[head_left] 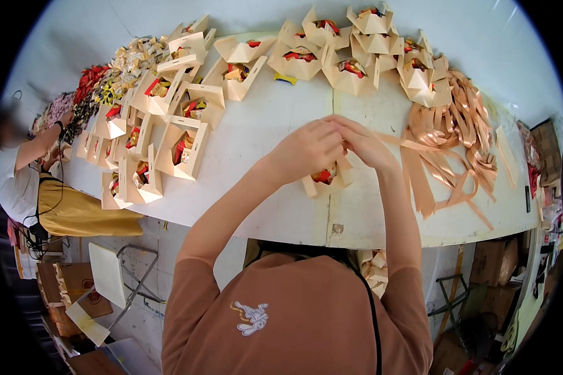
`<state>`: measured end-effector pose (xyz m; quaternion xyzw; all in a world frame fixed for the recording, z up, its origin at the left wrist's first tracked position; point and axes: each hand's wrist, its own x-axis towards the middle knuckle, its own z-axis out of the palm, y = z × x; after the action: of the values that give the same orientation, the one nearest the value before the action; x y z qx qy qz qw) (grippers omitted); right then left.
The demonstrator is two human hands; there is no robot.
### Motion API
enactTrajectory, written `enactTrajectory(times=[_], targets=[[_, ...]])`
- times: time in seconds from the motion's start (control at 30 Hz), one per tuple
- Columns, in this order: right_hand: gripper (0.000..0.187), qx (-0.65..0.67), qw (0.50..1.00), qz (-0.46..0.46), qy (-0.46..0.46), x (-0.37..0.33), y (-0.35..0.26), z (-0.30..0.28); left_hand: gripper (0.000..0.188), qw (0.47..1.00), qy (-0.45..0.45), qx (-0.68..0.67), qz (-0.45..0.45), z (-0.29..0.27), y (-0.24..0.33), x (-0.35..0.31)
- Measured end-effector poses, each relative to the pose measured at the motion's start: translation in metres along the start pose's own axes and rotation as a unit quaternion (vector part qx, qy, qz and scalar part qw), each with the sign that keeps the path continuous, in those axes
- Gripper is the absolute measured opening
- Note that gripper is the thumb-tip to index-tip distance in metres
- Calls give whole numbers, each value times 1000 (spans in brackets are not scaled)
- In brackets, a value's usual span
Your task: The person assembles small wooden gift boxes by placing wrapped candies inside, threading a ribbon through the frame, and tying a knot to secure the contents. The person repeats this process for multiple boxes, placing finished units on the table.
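Note:
Above a small cream card box (312, 186), my two hands come together at the fingertips. My left hand (311, 149) is closed in a pinch, its fingers curled and what lies in them hidden. From beside my right hand (364, 142), which is closed too, a peach satin ribbon (394, 140) runs out to the right. That ribbon leads toward a large heap of the same ribbons (444, 128). Red and gold wrapped pieces (323, 175) show inside the box, partly covered by my hands.
Filled cream boxes (182, 149) crowd the table's left and far sides. Piles of wrapped sweets (137, 59) lie at the far left, where another person (20, 178) works. A yellow packet (285, 79) rests mid-table. A folding chair (109, 275) stands at the lower left.

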<state>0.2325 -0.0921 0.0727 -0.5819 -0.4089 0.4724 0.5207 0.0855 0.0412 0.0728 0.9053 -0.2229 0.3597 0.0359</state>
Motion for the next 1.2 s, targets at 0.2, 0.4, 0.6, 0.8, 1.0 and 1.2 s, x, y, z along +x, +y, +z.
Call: enactTrajectory(times=[0.2, 0.4, 0.6, 0.8, 1.0, 1.2], targets=[[22, 16, 997, -56, 43, 1, 30, 0, 10, 963, 98, -176, -180, 13, 10, -19], [20, 163, 954, -143, 205, -19, 41, 38, 9, 615, 210, -600, -466, 19, 19, -54], [15, 403, 875, -188, 192, -50, 96, 27, 7, 297, 462, -733, -401, 47, 33, -109], [20, -35, 931, -49, 359, -75, 90, 62, 17, 577, 166, -529, -600, 35, 52, -105], [74, -142, 921, -76, 355, -66, 81, 93, 53, 813, -30, -364, -455, 12, 64, -55], [78, -131, 928, -28, 348, -60, 71, 95, 55, 748, -55, -406, -521, 8, 65, -41]])
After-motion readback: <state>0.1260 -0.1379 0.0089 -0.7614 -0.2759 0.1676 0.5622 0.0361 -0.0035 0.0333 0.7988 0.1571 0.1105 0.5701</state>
